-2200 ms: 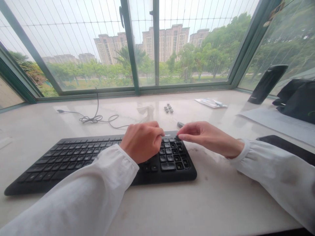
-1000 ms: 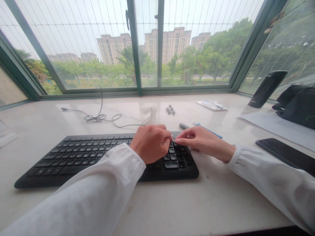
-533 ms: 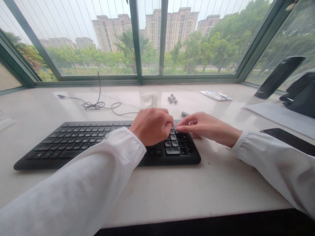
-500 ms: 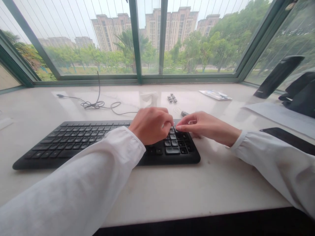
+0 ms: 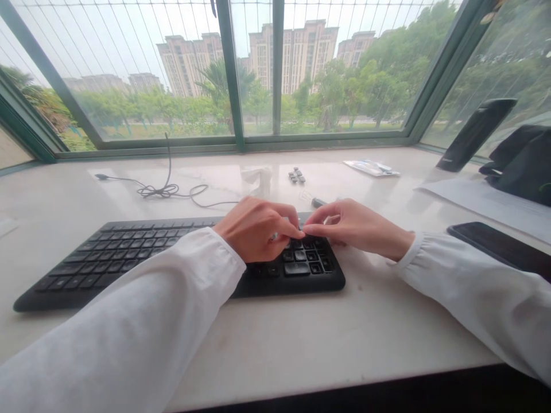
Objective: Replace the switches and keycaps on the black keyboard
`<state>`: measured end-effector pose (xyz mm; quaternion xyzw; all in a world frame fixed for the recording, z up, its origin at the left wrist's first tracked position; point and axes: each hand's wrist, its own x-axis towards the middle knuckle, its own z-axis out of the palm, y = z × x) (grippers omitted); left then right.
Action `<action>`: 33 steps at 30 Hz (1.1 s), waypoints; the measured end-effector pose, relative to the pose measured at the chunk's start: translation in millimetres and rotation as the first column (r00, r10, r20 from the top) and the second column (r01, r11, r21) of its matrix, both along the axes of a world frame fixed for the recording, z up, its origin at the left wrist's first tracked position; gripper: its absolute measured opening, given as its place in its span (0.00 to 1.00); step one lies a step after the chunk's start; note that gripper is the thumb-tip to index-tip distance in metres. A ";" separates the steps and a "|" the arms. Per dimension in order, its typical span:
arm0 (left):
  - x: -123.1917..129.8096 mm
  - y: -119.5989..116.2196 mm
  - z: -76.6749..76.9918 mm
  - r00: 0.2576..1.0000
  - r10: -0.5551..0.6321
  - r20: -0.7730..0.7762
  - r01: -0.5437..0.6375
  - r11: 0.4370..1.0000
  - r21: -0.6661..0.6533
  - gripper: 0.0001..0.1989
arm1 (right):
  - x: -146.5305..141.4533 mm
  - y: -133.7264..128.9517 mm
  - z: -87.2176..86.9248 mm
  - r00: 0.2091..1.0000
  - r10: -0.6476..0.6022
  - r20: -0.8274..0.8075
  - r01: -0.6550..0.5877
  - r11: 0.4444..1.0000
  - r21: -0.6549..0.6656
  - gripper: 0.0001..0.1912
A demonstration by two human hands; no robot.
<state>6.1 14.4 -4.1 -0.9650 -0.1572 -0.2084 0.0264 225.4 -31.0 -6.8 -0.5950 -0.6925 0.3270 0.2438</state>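
Lying under left hand (image 5: 258,228) and right fingertips (image 5: 310,229): black keyboard (image 5: 116,250).

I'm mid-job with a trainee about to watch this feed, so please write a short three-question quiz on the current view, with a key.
1. Over which part of the black keyboard are the left hand and right hand closest together?
A) space bar
B) number pad
C) top-left corner

2. True or false: the loose keycaps lie between the keyboard and the person.

3. Fill in: as the camera sees it, the bundled cable lies beyond the keyboard's ____ half.

Key:
1. B
2. False; the loose keycaps lie on the keyboard's far side.
3. left
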 end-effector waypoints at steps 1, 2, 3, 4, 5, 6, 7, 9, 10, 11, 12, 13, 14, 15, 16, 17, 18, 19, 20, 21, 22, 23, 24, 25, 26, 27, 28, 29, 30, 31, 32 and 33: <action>0.3 -0.2 0.0 1.000 -0.003 0.001 0.003 1.000 -0.014 0.18 | 1.2 0.2 -0.4 1.000 0.004 -0.011 -0.004 1.000 -0.011 0.21; 0.6 -0.3 0.0 1.000 -0.006 0.003 0.006 1.000 -0.027 0.18 | 2.4 0.5 -1.0 1.000 0.005 -0.020 -0.005 1.000 -0.024 0.21; 0.9 -0.4 0.0 1.000 -0.009 0.006 0.010 0.999 -0.038 0.18 | 3.5 0.9 -1.6 1.000 0.002 -0.025 -0.003 0.999 -0.039 0.21; 1.1 -0.6 -0.1 1.000 -0.011 0.010 0.012 0.999 -0.048 0.18 | 4.5 1.3 -2.2 1.000 -0.003 -0.028 0.002 0.999 -0.049 0.21; 1.4 -0.8 -0.3 1.000 -0.012 0.014 0.012 0.998 -0.054 0.18 | 5.2 1.8 -2.8 1.000 -0.009 -0.026 0.008 0.998 -0.055 0.21; 1.8 -1.0 -0.6 1.000 -0.011 0.017 0.012 0.998 -0.058 0.17 | 5.6 2.1 -3.3 1.000 -0.015 -0.023 0.014 0.998 -0.056 0.21; 2.2 -1.2 -0.9 1.000 -0.008 0.020 0.009 0.998 -0.059 0.17 | 5.8 2.2 -3.6 1.000 -0.019 -0.019 0.018 0.998 -0.054 0.21; 3.2 -1.7 -1.5 1.000 0.003 0.022 -0.002 0.999 -0.050 0.17 | 5.4 2.1 -3.6 1.000 -0.023 -0.011 0.022 0.999 -0.046 0.21; 3.7 -1.8 -1.7 1.000 0.008 0.023 -0.007 0.999 -0.042 0.17 | 5.0 1.8 -3.3 1.000 -0.024 -0.007 0.023 0.999 -0.043 0.21; 4.3 -1.8 -1.8 1.000 0.009 0.023 -0.009 0.999 -0.037 0.16 | 4.6 1.5 -2.9 1.000 -0.024 -0.005 0.024 0.999 -0.040 0.21; 4.8 -1.7 -1.9 1.000 0.005 0.023 -0.005 0.999 -0.034 0.16 | 4.2 1.3 -2.6 1.000 -0.023 -0.005 0.023 0.999 -0.037 0.21; 5.3 -1.5 -1.8 1.000 -0.002 0.024 0.003 0.999 -0.038 0.16 | 4.0 1.0 -2.4 1.000 -0.022 -0.006 0.022 0.999 -0.033 0.21; 5.8 -1.1 -1.8 1.000 -0.011 0.027 0.012 0.999 -0.046 0.16 | 3.8 0.9 -2.3 1.000 -0.020 -0.008 0.020 0.999 -0.028 0.21; 6.3 -0.8 -1.7 0.999 -0.017 0.033 0.019 0.998 -0.056 0.16 | 3.8 0.8 -2.5 1.000 -0.018 -0.009 0.018 1.000 -0.022 0.21; 6.8 -0.4 -1.7 0.999 -0.019 0.041 0.022 0.998 -0.064 0.16 | 3.8 0.7 -2.6 1.000 -0.015 -0.008 0.014 1.000 -0.017 0.21; 7.4 -0.3 -1.6 0.999 -0.015 0.047 0.018 0.997 -0.069 0.16 | 3.7 0.7 -2.8 1.000 -0.011 -0.006 0.011 1.000 -0.012 0.21; 7.9 -0.3 -1.5 0.999 -0.007 0.049 0.011 0.998 -0.069 0.16 | 3.4 0.5 -2.9 1.000 -0.007 -0.005 0.007 1.000 -0.009 0.20; 8.3 -0.4 -1.3 0.999 0.001 0.046 0.002 0.998 -0.063 0.16 | 3.0 0.3 -2.8 1.000 -0.004 -0.006 0.004 1.000 -0.009 0.20; 8.7 -0.8 -1.0 0.999 0.008 0.038 -0.006 0.999 -0.052 0.15 | 2.3 0.0 -2.4 1.000 -0.002 -0.010 0.002 1.000 -0.013 0.20; 9.0 -1.2 -0.7 1.000 0.014 0.028 -0.013 0.999 -0.040 0.15 | 1.3 -0.4 -1.8 1.000 -0.001 -0.016 0.001 1.000 -0.016 0.20; 9.2 -1.6 -0.2 1.000 0.018 0.018 -0.018 1.000 -0.026 0.15 | 0.3 -0.9 -1.0 1.000 0.000 -0.019 0.000 1.000 -0.017 0.19; 9.4 -2.0 0.3 1.000 0.019 0.009 -0.019 1.000 -0.014 0.15 | -0.9 -1.4 -0.1 1.000 0.000 -0.019 0.000 1.000 -0.015 0.18; 9.5 -2.3 1.0 1.000 0.019 0.000 -0.019 1.000 -0.006 0.15 | -2.0 -1.8 0.8 1.000 0.001 -0.013 -0.001 1.000 -0.010 0.17; 9.5 -2.4 1.7 1.000 0.017 -0.007 -0.017 1.000 0.000 0.15 | -2.9 -2.2 1.5 1.000 0.000 -0.006 0.000 1.000 -0.002 0.16; 9.5 -2.5 2.5 1.000 0.016 -0.012 -0.016 1.000 0.003 0.14 | -3.6 -2.6 1.9 1.000 -0.001 0.002 0.001 1.000 0.008 0.16; 9.5 -2.4 3.4 1.000 0.014 -0.016 -0.014 1.000 0.005 0.14 | -4.1 -2.8 2.1 1.000 -0.004 0.007 0.004 1.000 0.014 0.15; 9.4 -2.3 4.1 1.000 0.012 -0.021 -0.011 1.000 0.006 0.15 | -4.4 -2.9 2.1 1.000 -0.008 0.007 0.008 1.000 0.016 0.16; 9.2 -2.2 4.8 1.000 0.010 -0.025 -0.010 1.000 0.006 0.15 | -4.5 -2.9 1.8 1.000 -0.011 0.001 0.011 1.000 0.013 0.16; 9.0 -2.1 5.4 1.000 0.010 -0.030 -0.010 1.000 0.006 0.15 | -4.6 -2.9 1.4 1.000 -0.013 -0.007 0.013 1.000 0.006 0.17; 8.8 -2.0 5.7 0.999 0.012 -0.033 -0.011 1.000 0.005 0.15 | -4.6 -2.8 1.0 1.000 -0.017 -0.016 0.017 1.000 -0.004 0.17; 8.7 -2.0 5.8 0.999 0.015 -0.035 -0.015 1.000 0.003 0.15 | -4.7 -2.6 0.5 1.000 -0.021 -0.023 0.020 1.000 -0.016 0.18; 8.6 -2.0 5.7 0.999 0.020 -0.035 -0.020 1.000 0.001 0.15 | -4.9 -2.4 0.3 0.999 -0.025 -0.029 0.024 0.999 -0.028 0.18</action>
